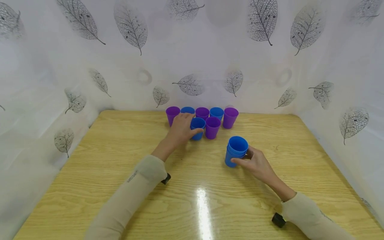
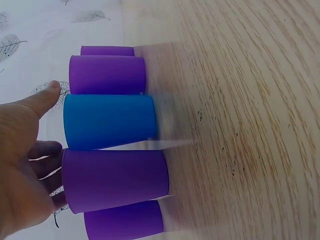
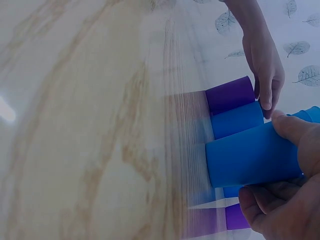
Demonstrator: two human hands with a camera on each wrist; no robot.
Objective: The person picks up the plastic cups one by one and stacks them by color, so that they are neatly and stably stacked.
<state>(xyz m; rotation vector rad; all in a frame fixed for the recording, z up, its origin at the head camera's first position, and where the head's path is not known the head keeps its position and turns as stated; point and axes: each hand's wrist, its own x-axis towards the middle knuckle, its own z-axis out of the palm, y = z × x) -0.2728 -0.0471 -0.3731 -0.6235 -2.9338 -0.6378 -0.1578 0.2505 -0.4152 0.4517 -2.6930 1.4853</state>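
My right hand (image 1: 258, 165) grips a stack of nested blue cups (image 1: 234, 159), upright at the tabletop, thumb on the near side. The left hand (image 1: 180, 129) hovers at the left end of the front row of cups, thumb stretched toward the front blue cup (image 1: 196, 136). In the left wrist view its thumb and fingers are spread; the fingers lie behind the rim of a purple cup (image 2: 115, 180), which the hand hides in the head view. Beside the blue cup stands another purple cup (image 1: 212, 129).
Behind them runs a back row of purple and blue cups, from a left purple cup (image 1: 172, 115) to a right purple cup (image 1: 229, 119). The wooden table (image 1: 120, 150) meets a white leaf-printed sheet (image 1: 198, 60) at the back and sides. Light reflects off the table's front.
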